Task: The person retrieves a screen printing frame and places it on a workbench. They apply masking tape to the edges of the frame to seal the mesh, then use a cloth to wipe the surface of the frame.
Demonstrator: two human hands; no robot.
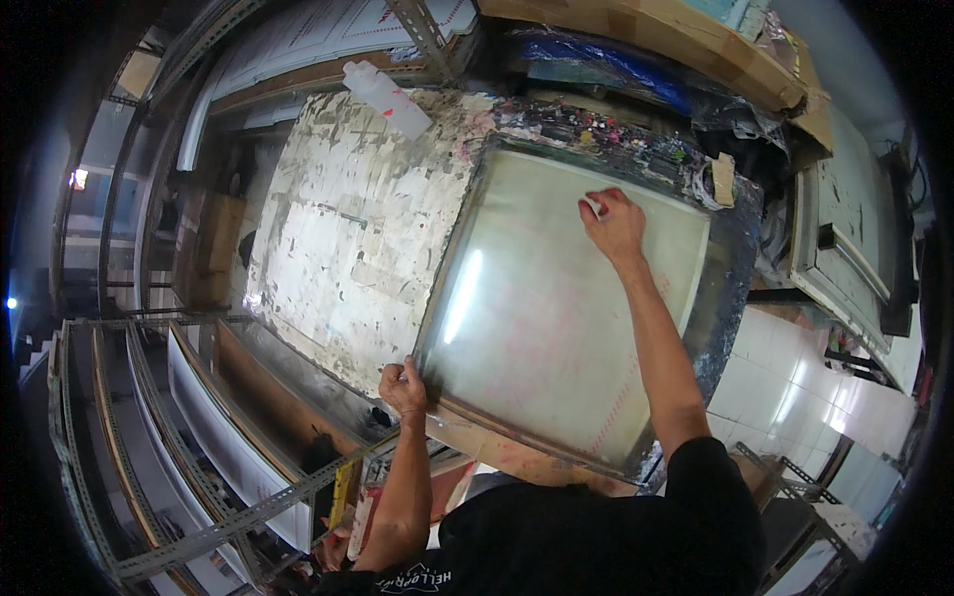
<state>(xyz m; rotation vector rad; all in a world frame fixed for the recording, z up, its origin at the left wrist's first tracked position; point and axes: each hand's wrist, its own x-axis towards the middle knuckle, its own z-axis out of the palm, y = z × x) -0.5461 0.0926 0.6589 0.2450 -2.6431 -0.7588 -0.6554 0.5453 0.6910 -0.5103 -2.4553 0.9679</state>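
A large screen-printing frame (701, 263) with pale greenish, see-through mesh lies on a paint-stained table. At its near left corner my left hand (402, 390) is closed, with the fingers curled at the frame's edge. My right hand (614, 223) is over the far part of the mesh, its thumb and fingers pinched together. Something small and whitish shows between those fingertips, too small to name. Faint pink stains mark the mesh, and a bright light reflection runs down its left side.
Left of the frame is a board (348, 219) covered in worn, patchy paint. A translucent squeeze bottle (388, 99) lies at its far edge. A tape roll (722, 181) sits by the frame's far right corner. Metal racks (238, 517) holding panels stand at the left. Cardboard (656, 40) is at the back.
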